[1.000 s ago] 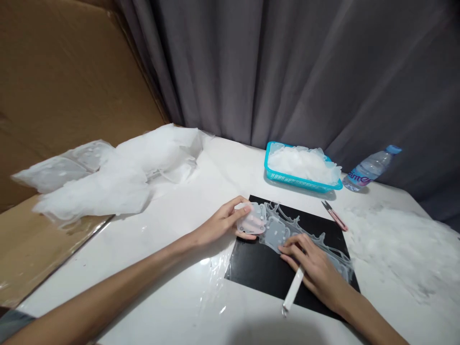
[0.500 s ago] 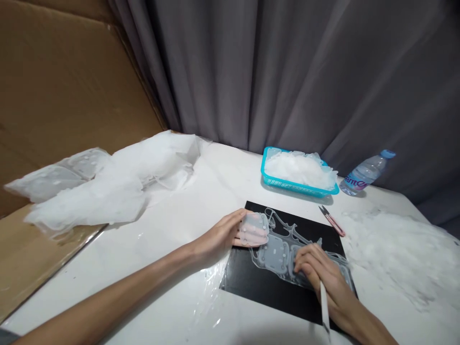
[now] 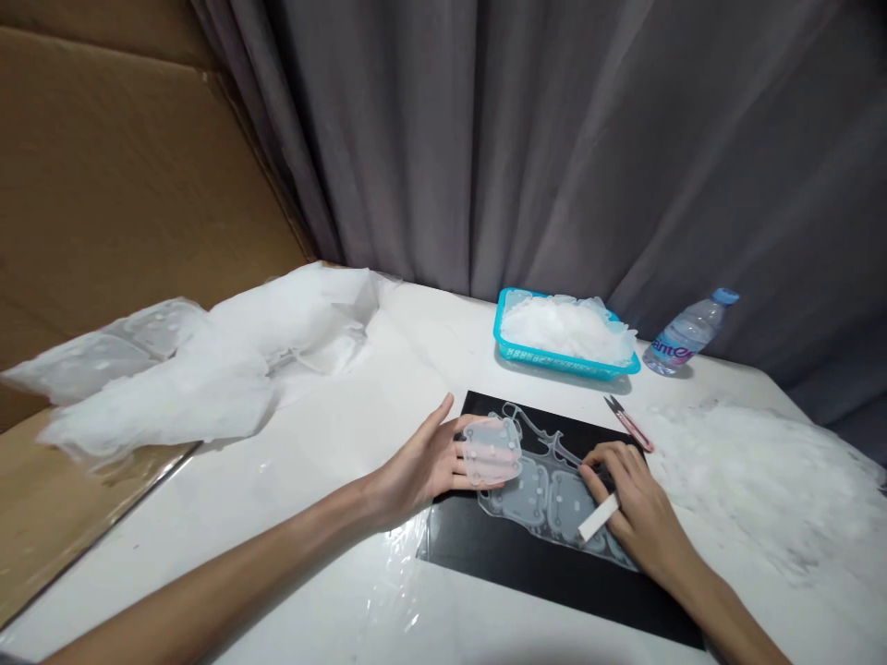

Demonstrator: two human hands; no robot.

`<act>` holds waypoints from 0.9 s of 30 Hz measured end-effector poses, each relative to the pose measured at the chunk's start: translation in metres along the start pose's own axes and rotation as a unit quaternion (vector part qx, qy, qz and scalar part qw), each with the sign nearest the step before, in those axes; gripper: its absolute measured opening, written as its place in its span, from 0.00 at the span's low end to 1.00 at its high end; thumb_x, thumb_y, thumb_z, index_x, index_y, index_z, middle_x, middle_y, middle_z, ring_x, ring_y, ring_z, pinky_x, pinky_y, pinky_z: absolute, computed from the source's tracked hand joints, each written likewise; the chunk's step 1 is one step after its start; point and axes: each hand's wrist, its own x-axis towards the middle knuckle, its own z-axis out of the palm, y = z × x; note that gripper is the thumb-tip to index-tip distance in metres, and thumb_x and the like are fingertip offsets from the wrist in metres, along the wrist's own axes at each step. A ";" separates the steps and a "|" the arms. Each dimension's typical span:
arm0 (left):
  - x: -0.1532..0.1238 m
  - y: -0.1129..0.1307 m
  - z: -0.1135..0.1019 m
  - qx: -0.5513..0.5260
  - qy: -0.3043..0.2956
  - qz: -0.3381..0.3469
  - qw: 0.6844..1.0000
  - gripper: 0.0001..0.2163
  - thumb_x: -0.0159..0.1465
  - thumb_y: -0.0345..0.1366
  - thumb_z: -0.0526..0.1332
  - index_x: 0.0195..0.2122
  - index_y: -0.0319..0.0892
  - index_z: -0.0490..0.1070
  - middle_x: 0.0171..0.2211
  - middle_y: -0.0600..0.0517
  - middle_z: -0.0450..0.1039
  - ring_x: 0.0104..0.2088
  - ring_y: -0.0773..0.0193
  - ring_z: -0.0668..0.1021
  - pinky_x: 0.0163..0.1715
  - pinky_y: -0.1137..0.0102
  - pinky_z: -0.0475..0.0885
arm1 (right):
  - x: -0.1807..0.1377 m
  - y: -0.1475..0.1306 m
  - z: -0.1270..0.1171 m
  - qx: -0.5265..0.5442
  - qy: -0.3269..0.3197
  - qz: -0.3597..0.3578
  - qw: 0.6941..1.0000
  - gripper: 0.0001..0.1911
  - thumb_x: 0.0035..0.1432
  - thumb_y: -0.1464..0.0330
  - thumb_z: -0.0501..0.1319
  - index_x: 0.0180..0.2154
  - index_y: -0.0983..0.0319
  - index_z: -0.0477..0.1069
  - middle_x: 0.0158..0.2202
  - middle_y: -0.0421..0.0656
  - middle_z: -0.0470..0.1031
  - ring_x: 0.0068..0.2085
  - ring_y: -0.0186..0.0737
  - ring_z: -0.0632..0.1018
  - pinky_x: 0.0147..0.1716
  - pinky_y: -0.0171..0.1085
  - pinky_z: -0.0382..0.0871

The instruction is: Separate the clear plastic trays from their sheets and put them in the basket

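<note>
My left hand (image 3: 426, 462) is palm up with its fingers stretched out and the thumb raised. A translucent, rounded-square plastic piece (image 3: 492, 453) with small bumps rests on those fingers. My right hand (image 3: 634, 499) is closed over the black mat (image 3: 513, 573), a flat white stick-like tool (image 3: 600, 517) tucked in it; the tool's other end is hidden. Its thumb and forefinger meet at a clear offcut strip (image 3: 551, 443) with irregular cut-outs. Between the hands, a translucent sheet with similar rounded pieces (image 3: 523, 489) lies on the mat.
A blue basket (image 3: 568, 365) full of translucent pieces stands behind the mat, with a water bottle (image 3: 693, 332) beside it. Pink-handled thread snips (image 3: 629, 425) lie by a heap of clear scraps (image 3: 776, 489). Filled plastic bags (image 3: 228, 360) lie left, near cardboard (image 3: 103, 185).
My left thumb has lifted off the translucent piece and the fingers have spread. My right hand has moved up to the offcut strip, and the white tool has swung round in it.
</note>
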 end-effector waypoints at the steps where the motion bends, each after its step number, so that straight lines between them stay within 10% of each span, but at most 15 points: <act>1: 0.000 0.000 0.000 0.002 0.001 0.000 1.000 0.37 0.71 0.63 0.47 0.64 0.33 0.63 0.54 0.29 0.77 0.55 0.40 0.80 0.60 0.46 0.68 | 0.000 0.000 0.001 0.001 -0.002 -0.001 1.000 0.06 0.74 0.63 0.53 0.43 0.58 0.65 0.42 0.47 0.71 0.43 0.49 0.72 0.40 0.45 0.70; 27: 0.009 0.007 0.010 0.080 -0.037 -0.001 0.996 0.21 0.72 0.48 0.59 0.60 0.41 0.69 0.57 0.38 0.76 0.58 0.47 0.78 0.63 0.51 0.65 | 0.007 -0.005 0.001 -0.003 0.006 -0.020 1.000 0.10 0.75 0.67 0.51 0.37 0.57 0.62 0.33 0.42 0.68 0.35 0.44 0.72 0.34 0.41 0.68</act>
